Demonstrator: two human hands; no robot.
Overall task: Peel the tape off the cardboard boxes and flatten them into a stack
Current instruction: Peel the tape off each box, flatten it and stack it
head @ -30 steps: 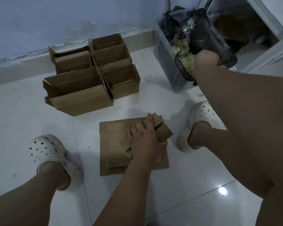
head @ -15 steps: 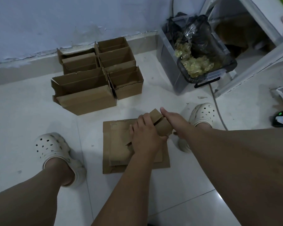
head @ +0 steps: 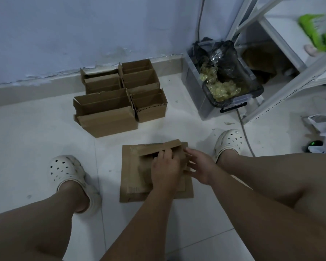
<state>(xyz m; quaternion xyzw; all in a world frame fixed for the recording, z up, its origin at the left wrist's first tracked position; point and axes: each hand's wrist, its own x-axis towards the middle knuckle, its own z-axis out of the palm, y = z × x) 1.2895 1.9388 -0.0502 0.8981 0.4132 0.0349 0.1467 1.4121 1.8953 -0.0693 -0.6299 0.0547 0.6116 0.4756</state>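
- Left hand (head: 165, 169) lay on the half-folded box (head: 158, 147), fingers curled over it, probably to pin it flat.
- Right hand (head: 200, 167), fingers spread and loose, touched the box's right edge and held nothing.
- The box sat on the near stack (head: 132, 193); the hands hid most of it.
- Open boxes (head: 119, 102) stood far left; I could not tell whether any had tape.

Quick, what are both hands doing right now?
Left hand: fingers curled on the small box, holding it.
Right hand: open, fingers straight against that box.

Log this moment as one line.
phase: flattening | left hand: grips small box on flat stack | right hand: open, touching small box | upright boxes: unflattened
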